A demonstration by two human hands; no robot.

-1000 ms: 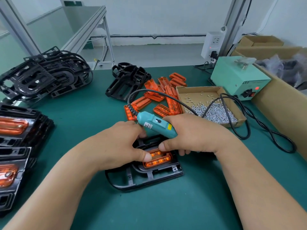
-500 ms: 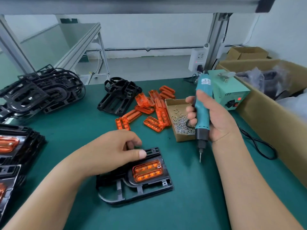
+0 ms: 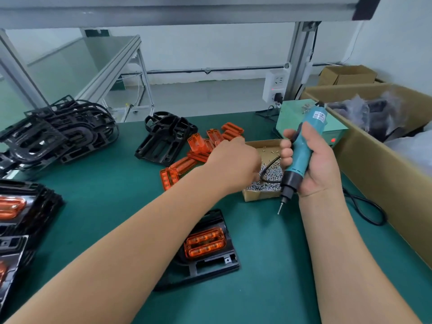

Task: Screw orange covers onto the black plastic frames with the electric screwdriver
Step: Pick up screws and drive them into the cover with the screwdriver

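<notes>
A black plastic frame [image 3: 211, 265] lies on the green mat near me with an orange cover [image 3: 205, 244] seated in it. My right hand [image 3: 315, 164] holds the teal electric screwdriver [image 3: 301, 150] upright, bit pointing down above the mat. My left hand [image 3: 233, 164] reaches into the small cardboard box of screws [image 3: 261, 195], fingers curled over the screw pile; what they hold is hidden. Loose orange covers [image 3: 182, 167] lie behind my left forearm.
Bare black frames are piled at the far left [image 3: 58, 134] and centre back [image 3: 163, 141]. Finished frames with orange covers are stacked at the left edge [image 3: 21, 211]. A green power unit [image 3: 292, 118], its cable [image 3: 364, 209] and large cardboard boxes [image 3: 385, 174] line the right side.
My left hand left the frame and moved right and away to the screw box. My right hand lifted the screwdriver off the frame and holds it upright to the right.
</notes>
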